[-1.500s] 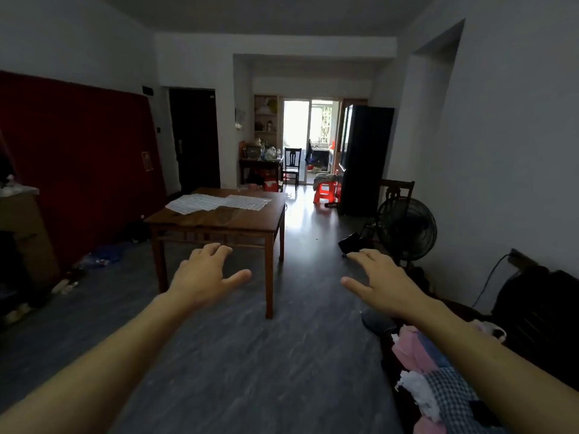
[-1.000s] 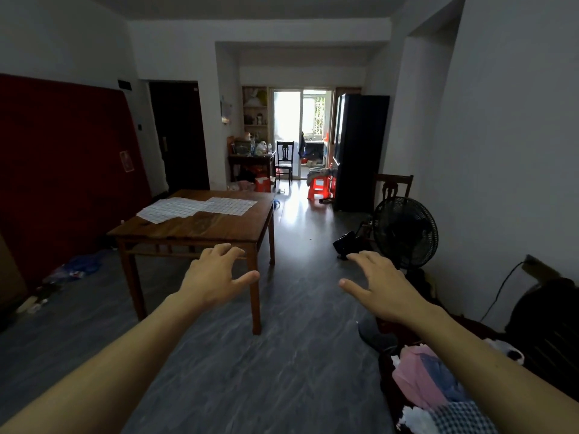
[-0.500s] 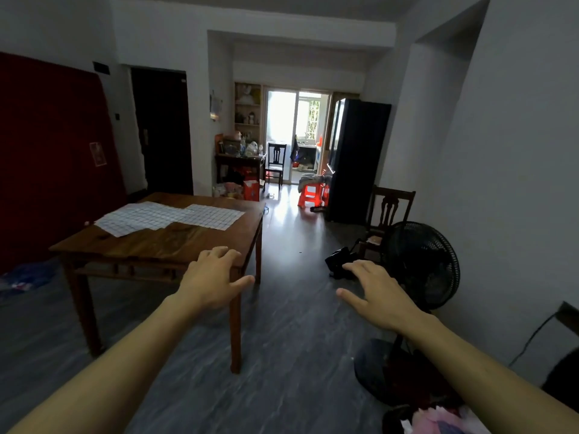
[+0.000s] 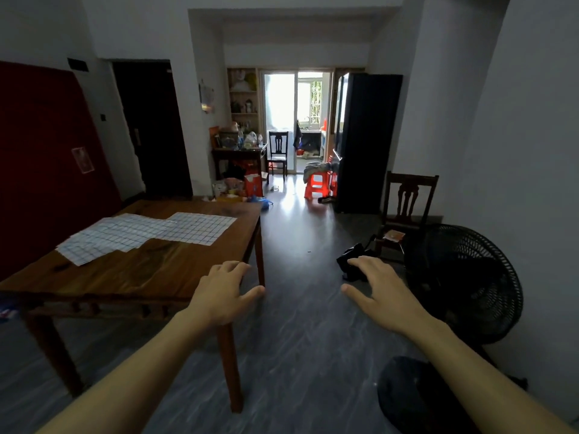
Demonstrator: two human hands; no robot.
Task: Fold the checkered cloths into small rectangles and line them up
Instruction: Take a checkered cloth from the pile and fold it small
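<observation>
White cloths with a blue check [image 4: 147, 234] lie spread flat and overlapping on the far left part of a brown wooden table [image 4: 131, 277]. My left hand [image 4: 224, 292] hovers palm down over the table's near right corner, fingers relaxed, holding nothing. My right hand [image 4: 380, 291] is stretched out over the grey floor to the right of the table, also empty with loose fingers. Both hands are well short of the cloths.
A black standing fan [image 4: 463, 283] is at the right, its round base [image 4: 416, 396] near my right arm. A dark wooden chair [image 4: 407, 202] stands against the right wall. A black bag [image 4: 354, 261] lies on the floor. Red stools [image 4: 319, 183] stand further back.
The view has moved forward towards the table, which is now close at the left. The pile of clothes at the lower right has left the view. Both hands stay outstretched and empty.
</observation>
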